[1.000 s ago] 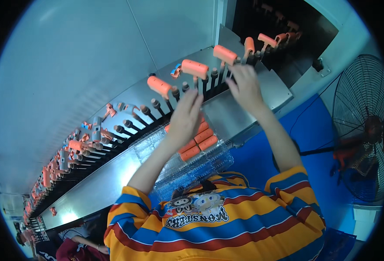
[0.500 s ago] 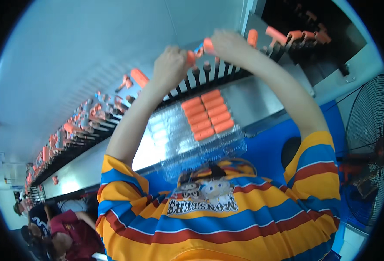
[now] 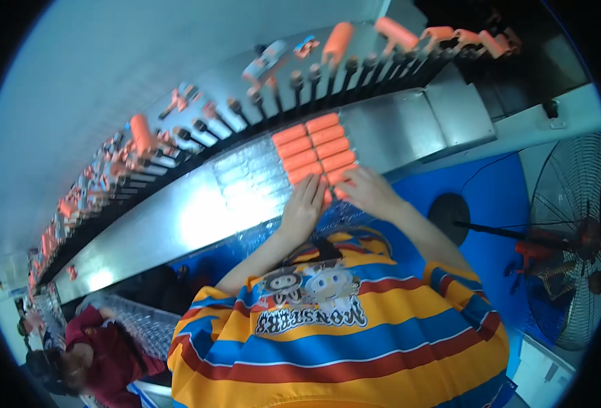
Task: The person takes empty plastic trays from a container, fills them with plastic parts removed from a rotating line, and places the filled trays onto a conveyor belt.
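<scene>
Several orange cylinders (image 3: 312, 145) lie in two columns in a clear plastic tray (image 3: 246, 194) on the metal table. My left hand (image 3: 304, 207) is at the tray's near end, its fingers close together over an orange cylinder that shows beside the fingertips. Beside it, my right hand (image 3: 368, 192) has its fingers curled on another orange cylinder (image 3: 341, 193) in the right column. The fingers partly cover both of these pieces.
Behind the tray runs a row of black upright pegs (image 3: 296, 88), some carrying orange parts (image 3: 338, 42). The metal table (image 3: 395, 126) extends to both sides. A large fan (image 3: 572, 238) stands at right; a person in a dark red shirt (image 3: 103, 350) is at lower left.
Both hands have come down from the peg row, where they gripped orange pieces, to the near end of the tray. The whole view has shifted somewhat.
</scene>
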Demonstrator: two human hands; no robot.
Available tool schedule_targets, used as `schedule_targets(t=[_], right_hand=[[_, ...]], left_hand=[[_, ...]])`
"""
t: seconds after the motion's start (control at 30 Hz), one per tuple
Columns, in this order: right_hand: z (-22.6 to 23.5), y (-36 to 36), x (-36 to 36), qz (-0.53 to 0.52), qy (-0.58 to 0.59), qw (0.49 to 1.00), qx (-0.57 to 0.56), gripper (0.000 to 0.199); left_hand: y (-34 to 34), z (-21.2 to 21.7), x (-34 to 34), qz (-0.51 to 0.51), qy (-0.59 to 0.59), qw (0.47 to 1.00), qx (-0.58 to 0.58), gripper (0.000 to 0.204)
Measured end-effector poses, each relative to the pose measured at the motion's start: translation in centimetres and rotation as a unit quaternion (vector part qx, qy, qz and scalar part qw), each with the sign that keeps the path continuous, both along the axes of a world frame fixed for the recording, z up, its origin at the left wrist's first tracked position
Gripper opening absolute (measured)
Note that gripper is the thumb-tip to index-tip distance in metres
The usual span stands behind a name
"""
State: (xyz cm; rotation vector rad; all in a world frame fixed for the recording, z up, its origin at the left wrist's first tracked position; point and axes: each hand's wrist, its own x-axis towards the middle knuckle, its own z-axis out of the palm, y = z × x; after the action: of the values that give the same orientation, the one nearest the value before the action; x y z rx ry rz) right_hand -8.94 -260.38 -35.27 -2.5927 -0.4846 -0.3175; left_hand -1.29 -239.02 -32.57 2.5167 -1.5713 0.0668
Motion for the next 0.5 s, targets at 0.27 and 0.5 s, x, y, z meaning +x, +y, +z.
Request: schedule_targets(t=[0.27, 0.5], right_hand=[[3.1, -9.9, 0.3, -0.180, -0.107, 0.978, 0.003, 0.033], [9.1, -22.9, 6.0, -0.401, -0.137, 0.883, 0.201, 0.021]], left_hand=[[-6.4, 2.2, 0.8, -0.009, 0.063, 0.998, 0.014, 0.063], [-19.8, 12.7, 6.4, -0.111, 0.002, 0.971, -0.211, 0.038]])
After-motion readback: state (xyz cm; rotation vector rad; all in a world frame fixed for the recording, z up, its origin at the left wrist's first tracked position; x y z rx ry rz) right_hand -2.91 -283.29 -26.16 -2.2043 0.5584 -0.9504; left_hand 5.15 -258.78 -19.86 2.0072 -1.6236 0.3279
